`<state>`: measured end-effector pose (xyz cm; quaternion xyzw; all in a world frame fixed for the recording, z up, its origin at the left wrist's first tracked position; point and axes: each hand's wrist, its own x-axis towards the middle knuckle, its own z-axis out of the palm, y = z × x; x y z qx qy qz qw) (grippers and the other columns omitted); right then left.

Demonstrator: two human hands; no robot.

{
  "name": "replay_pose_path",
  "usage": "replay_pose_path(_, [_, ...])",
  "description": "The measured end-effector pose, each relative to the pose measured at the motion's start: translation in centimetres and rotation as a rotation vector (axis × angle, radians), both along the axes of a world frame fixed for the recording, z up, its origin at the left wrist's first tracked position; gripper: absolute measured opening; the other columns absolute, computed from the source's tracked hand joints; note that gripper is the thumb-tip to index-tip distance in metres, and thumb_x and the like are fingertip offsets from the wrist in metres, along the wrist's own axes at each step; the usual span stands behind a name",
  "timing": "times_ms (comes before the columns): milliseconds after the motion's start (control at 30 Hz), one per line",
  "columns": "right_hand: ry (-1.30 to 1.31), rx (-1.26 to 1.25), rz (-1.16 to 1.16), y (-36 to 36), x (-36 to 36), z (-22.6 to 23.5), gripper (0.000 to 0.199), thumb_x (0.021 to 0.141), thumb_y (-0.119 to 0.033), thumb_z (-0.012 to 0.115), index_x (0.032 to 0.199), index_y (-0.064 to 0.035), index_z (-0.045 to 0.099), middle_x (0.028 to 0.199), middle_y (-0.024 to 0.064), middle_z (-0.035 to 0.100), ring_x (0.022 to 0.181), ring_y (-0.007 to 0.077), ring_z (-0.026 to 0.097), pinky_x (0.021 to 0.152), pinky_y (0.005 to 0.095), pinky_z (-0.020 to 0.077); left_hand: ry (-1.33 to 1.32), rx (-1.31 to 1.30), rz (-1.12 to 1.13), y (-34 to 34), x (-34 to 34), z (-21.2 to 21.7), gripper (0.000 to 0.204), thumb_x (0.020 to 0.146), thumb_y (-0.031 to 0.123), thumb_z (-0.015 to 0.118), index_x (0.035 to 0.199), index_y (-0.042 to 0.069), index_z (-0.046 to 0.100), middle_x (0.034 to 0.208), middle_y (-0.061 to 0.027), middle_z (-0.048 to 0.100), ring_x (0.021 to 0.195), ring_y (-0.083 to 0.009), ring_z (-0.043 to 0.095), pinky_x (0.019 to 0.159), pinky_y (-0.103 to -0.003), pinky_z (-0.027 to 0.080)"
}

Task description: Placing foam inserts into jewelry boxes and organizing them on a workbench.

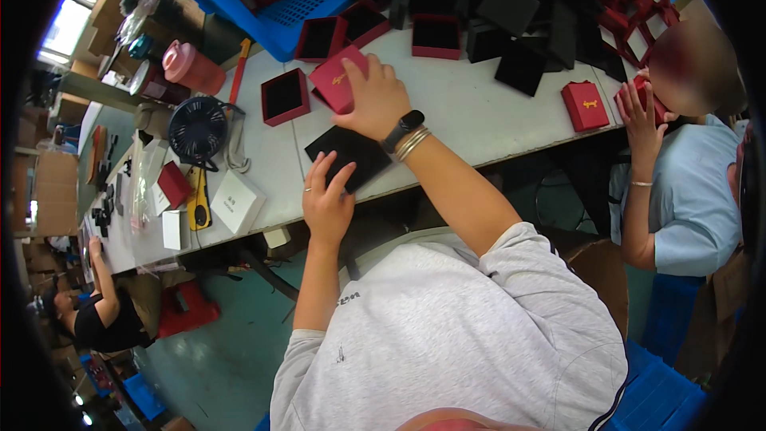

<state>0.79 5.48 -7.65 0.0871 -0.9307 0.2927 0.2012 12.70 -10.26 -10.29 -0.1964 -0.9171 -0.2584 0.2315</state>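
My right hand, with a dark watch and bracelets on its wrist, is closed on a red box lid with a gold mark. Just left of that lid, a red box base with a black lining lies open-side up. My left hand has its fingers apart at the near left edge of a flat black square piece. That black piece lies on the table below my right hand; whether my left fingertips press on it is hard to tell.
More lined red boxes and a pile of black pieces lie farther back, beside a blue crate. A fan, pink cup and yellow cutter stand left. At right, a co-worker handles a red box.
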Motion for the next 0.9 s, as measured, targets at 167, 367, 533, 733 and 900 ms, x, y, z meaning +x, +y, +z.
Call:
replay_pose_path(167, [0.162,-0.078,0.010,5.0,4.4,1.1,0.089,0.062,-0.036,0.080,0.138,-0.0105,0.042,0.137,0.0243,0.037,0.119,0.0438,0.041,0.099,0.0503,0.0407,0.024,0.000,0.017,-0.5,0.2,-0.5,0.051,0.060,-0.006,0.059,0.105,0.016,0.070,0.124,-0.0091,0.059,0.118,-0.0327,0.054,0.093,-0.040,0.048])
replay_pose_path(367, [0.151,0.093,-0.265,17.3,13.5,-0.9,0.090,0.062,-0.024,0.082,0.141,-0.0111,0.041,0.143,0.0225,0.032,0.125,0.0407,0.037,0.102,0.0489,0.0355,0.048,0.021,-0.011,-0.7,-0.1,-0.5,0.050,0.060,-0.006,0.059,0.104,0.015,0.071,0.123,-0.0095,0.060,0.117,-0.0329,0.055,0.092,-0.040,0.049])
replay_pose_path(533, [0.340,0.200,-0.560,21.3,15.7,-3.9,0.089,0.066,-0.030,0.081,0.143,-0.0133,0.040,0.147,0.0228,0.028,0.129,0.0445,0.031,0.104,0.0539,0.0305,0.073,0.009,0.008,-0.4,-0.2,-0.2,0.050,0.060,-0.007,0.058,0.104,0.014,0.070,0.121,-0.0108,0.061,0.117,-0.0340,0.055,0.092,-0.040,0.049])
replay_pose_path(733, [0.110,0.426,-0.765,24.7,13.1,-3.9,0.072,0.078,-0.034,0.072,0.141,-0.0149,0.043,0.150,0.0186,0.030,0.136,0.0473,0.022,0.108,0.0570,0.0222,0.069,0.022,0.007,-0.4,-0.2,-0.5,0.051,0.061,-0.007,0.058,0.105,0.014,0.070,0.121,-0.0102,0.061,0.118,-0.0338,0.055,0.092,-0.039,0.049])
replay_pose_path(900, [0.275,-0.026,-0.180,16.7,8.2,-0.5,0.041,0.081,-0.019,0.069,0.117,-0.0035,0.056,0.121,0.0168,0.054,0.116,0.0356,0.048,0.101,0.0444,0.0361,0.092,-0.024,0.031,-0.5,0.0,-0.8,0.050,0.061,-0.007,0.058,0.105,0.014,0.070,0.121,-0.0102,0.061,0.118,-0.0337,0.055,0.091,-0.040,0.049])
